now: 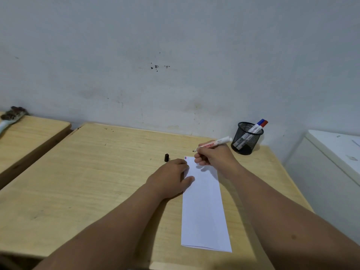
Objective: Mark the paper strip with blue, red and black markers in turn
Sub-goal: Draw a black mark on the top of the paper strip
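Right hand [212, 155], its grip clamped on the uncapped black marker [213, 143], tip [193, 151] poised just beyond the far end of the paper strip [204, 207]. Blue and red marks [185, 158] lie just nearer than the tip and slightly left, at the strip's far left corner. The strip's long axis runs toward the person. Left hand [171, 177] presses flat on the strip's left edge, grip apart. Black cap [166, 157] rests on the table [97, 172], left of the tip.

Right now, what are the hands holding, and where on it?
The right hand grips the uncapped black marker on the barrel near its tip. The left hand holds nothing; it lies flat, pinning the paper strip.
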